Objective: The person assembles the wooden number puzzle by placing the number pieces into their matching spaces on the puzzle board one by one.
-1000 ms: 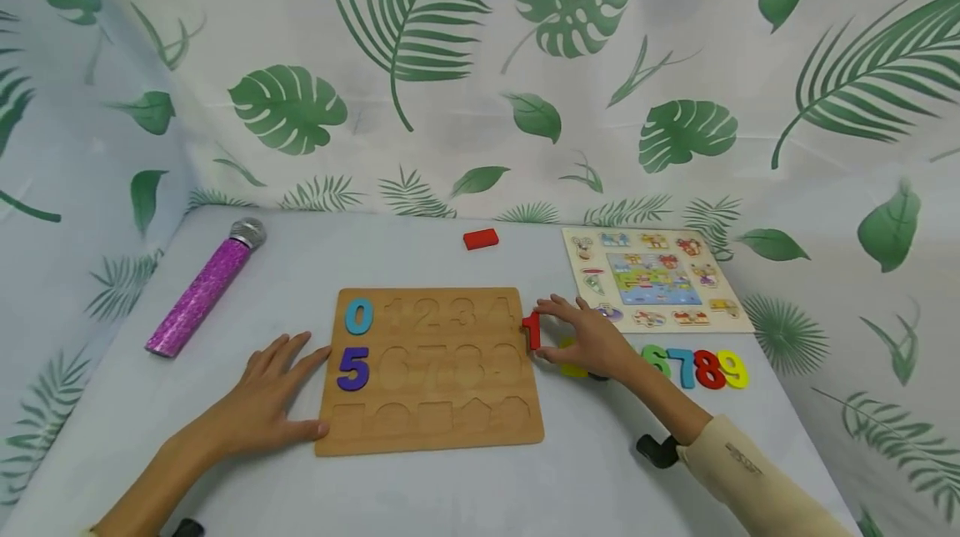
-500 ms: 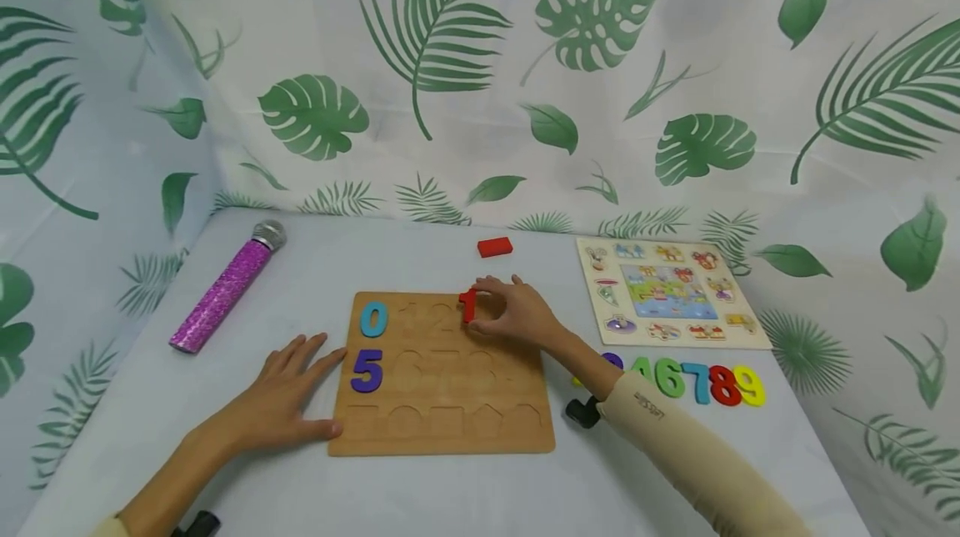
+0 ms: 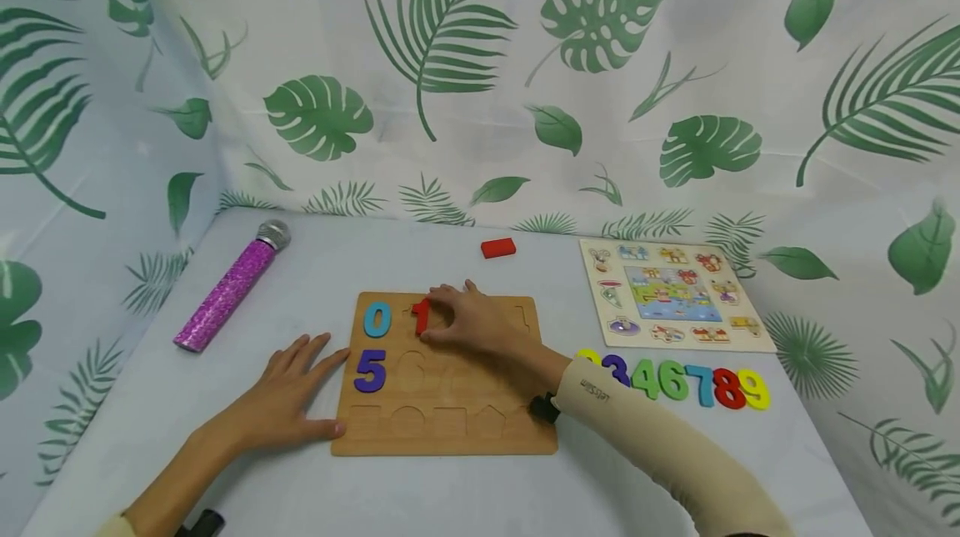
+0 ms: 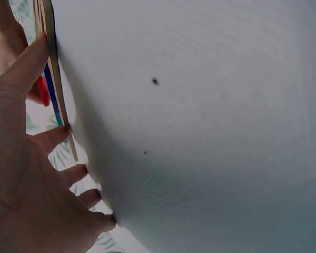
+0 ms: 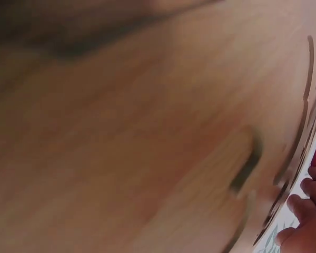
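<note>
A wooden number puzzle board [image 3: 442,445] lies flat on the white table, a light blue 0 [image 3: 377,320] and a purple 5 [image 3: 371,371] in its left column. Over the top row, beside the 0, my right hand [image 3: 476,322] pinches a red number 1 [image 3: 421,317] between thumb and fingers. Whether the 1 touches its recess I cannot tell. My left hand [image 3: 273,404] rests with spread fingers at the board's left edge, thumb and index finger touching it. In the left wrist view the left hand [image 4: 47,158] shows straight fingers along the board's side.
Right of the board, a row of loose numbers includes a green 6 [image 3: 672,380] and a yellow 9 [image 3: 753,389]. Behind them lies a picture puzzle [image 3: 675,295]. A red block [image 3: 498,248] is at the back, a glittery pink microphone [image 3: 228,291] at the left.
My right hand has carried the red 1 leftward from the board's right edge to the spot beside the 0. The left hand stays at the board's edge. The head view has shifted slightly.
</note>
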Demonstrator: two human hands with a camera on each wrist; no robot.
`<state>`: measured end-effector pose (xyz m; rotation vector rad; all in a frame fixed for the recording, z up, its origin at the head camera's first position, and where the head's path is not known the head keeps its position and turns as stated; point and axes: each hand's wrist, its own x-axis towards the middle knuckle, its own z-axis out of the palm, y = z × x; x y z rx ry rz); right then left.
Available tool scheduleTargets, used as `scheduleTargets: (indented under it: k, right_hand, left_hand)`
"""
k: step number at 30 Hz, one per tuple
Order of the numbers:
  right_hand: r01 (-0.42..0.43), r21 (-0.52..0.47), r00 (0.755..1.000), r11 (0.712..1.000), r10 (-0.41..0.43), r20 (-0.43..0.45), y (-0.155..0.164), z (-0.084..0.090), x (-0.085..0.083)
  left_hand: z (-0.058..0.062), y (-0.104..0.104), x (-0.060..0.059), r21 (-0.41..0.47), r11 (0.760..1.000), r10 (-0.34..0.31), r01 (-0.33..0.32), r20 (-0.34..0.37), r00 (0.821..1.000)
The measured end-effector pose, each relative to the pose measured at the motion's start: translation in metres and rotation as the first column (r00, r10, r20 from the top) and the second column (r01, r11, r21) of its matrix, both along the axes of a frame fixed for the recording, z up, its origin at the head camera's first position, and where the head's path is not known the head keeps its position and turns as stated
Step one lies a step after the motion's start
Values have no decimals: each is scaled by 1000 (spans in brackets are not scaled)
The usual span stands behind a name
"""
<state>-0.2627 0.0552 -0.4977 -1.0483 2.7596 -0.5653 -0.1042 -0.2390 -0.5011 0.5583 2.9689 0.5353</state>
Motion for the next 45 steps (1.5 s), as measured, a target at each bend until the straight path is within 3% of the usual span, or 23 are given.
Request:
scheduleTargets:
  k: [15,31,41,45]
  right_hand:
    - [-68,23,998,997,69,-13,-9,0,-1]
    - [-66,48,998,997,66,2,-12,0,-2]
    - [-99,53,995,994,99,-3,-9,7,-2]
    - [-130,35,991,991,128,38,4,11,-3]
  left_hand:
    - [1,2,0,-20,1000,1,-1,22,1000]
    - [2,3,0,-29,1000,-4,4,2,1000]
    - [0,2,-1,-31,1000,-1,1,-5,1000]
    - [-1,1,0,-22,1000,-7,6,-15,1000]
